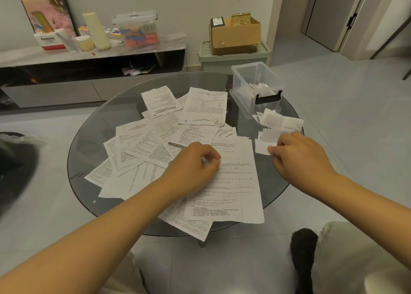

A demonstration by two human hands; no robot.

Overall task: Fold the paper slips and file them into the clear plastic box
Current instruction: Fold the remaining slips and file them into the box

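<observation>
Round glass table (93, 138) carries the work, with the clear plastic box (255, 86) at its far right edge as reference. Printed sheets (200, 106) lie overlapped just left of the box. Folded slips (282, 121) are heaped loosely just in front of it, close to the rim. Right hand (298, 155), nearer than that heap, pinches a small white slip (262, 148). Left hand (195, 167), well left of the box, rests with curled fingers on a large sheet (231, 182); whether it grips cannot be told. Risk: the heap could be nudged off the rim; slick glass may let sheets slide.
</observation>
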